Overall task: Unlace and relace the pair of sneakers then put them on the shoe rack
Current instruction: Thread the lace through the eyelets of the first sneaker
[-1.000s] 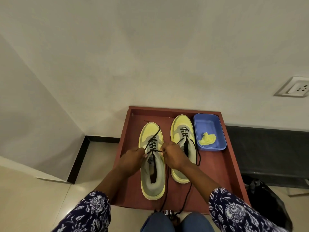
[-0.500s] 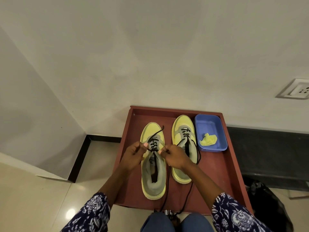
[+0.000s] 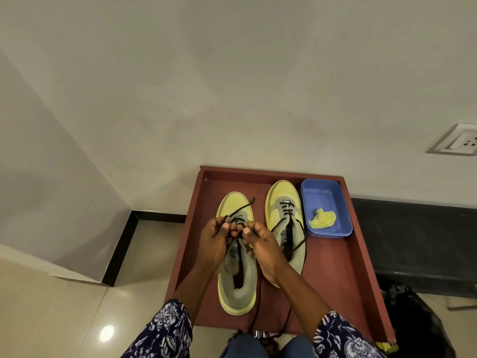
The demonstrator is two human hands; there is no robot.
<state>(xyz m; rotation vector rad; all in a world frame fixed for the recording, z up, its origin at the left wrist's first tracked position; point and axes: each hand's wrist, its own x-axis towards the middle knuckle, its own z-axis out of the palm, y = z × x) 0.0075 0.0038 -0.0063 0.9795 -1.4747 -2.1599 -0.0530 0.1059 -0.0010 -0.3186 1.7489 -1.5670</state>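
Both sneakers (image 3: 237, 275) apparently point toes toward wall (image 3: 232, 86).

Two yellow-and-grey sneakers, the left sneaker (image 3: 236, 257) and the right sneaker (image 3: 285, 220), stand side by side on one red-brown shoe rack (image 3: 335, 267). Two black laces: one lace (image 3: 241, 208) at the left sneaker, one trailing lace (image 3: 302, 244) on the right. Two hands, left hand (image 3: 215, 241) and right hand (image 3: 262, 248). One blue tub (image 3: 326, 202) holding one yellow item (image 3: 322, 218), possibly a cloth. One wall socket (image 3: 462, 142).
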